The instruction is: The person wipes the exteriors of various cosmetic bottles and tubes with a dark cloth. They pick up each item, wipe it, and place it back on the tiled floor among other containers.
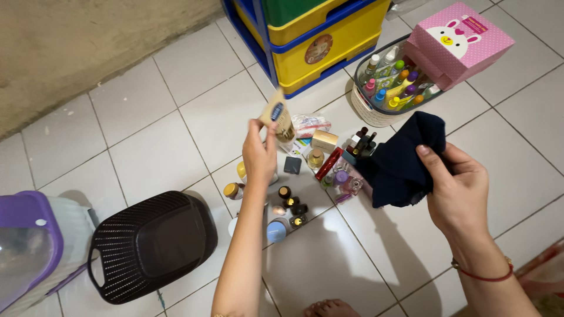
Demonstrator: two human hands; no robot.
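Note:
My left hand (259,154) holds up a small beige tube (278,120) with a dark label, above a cluster of cosmetics on the tiled floor. My right hand (459,189) grips a dark navy cloth (400,159) that hangs bunched to the right of that cluster. Below the hands lie several small jars, bottles and lipsticks (294,199), a gold box (324,140) and a red tube (328,163).
An upturned black woven basket (151,245) lies at lower left beside a purple-and-clear container (29,246). A white basket of small bottles (385,88) and a pink rabbit box (458,41) sit at upper right. A blue-yellow drawer unit (317,41) stands behind. My toes (330,307) show at the bottom.

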